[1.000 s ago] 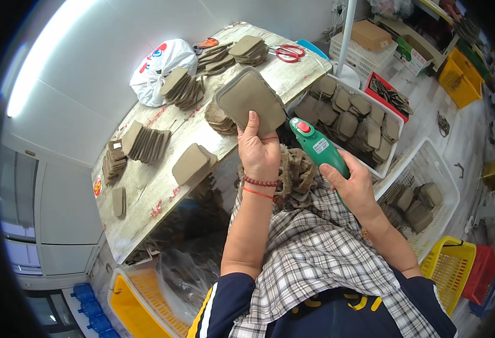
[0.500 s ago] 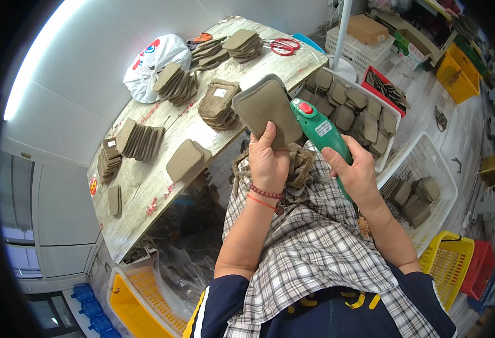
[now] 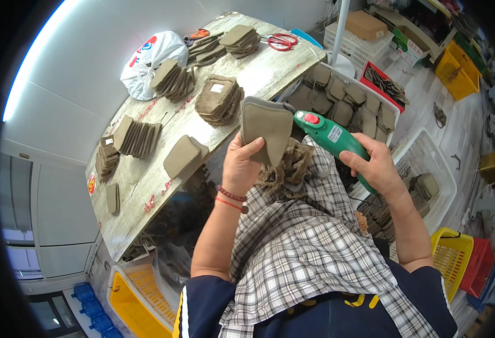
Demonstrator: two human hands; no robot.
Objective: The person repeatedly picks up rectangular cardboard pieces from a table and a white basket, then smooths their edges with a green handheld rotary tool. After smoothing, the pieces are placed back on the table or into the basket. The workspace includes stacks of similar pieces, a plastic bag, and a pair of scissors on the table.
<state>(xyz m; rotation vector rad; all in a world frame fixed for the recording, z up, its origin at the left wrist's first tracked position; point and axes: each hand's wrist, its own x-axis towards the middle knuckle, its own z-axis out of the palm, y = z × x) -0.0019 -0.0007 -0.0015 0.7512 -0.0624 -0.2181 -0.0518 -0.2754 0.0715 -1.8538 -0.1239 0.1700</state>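
Note:
My left hand [image 3: 243,163] grips an olive-brown fabric pad [image 3: 267,123] with rounded corners, the thumb lying across its face. In my right hand [image 3: 378,164] is a green electric cutter [image 3: 334,138] with a red button. Its nose points left, close to the pad's right edge; whether a blade touches the fabric is hidden. A thin strip of material shows at the nose. Fuzzy brown trimmings [image 3: 289,174] lie heaped on my checked apron [image 3: 303,236], just below the pad.
The worn wooden table [image 3: 146,186] at left bears several pad stacks [image 3: 219,101], red-handled scissors [image 3: 282,41] and a white plastic bag [image 3: 156,63]. Right of me stand a white crate of pads [image 3: 343,112], another white crate [image 3: 427,158] and a yellow basket [image 3: 453,259]. A yellow crate [image 3: 137,304] sits lower left.
My left hand has drawn the pad slightly down, turning it more upright. The cutter in my right hand has tilted flatter, and that hand has shifted right.

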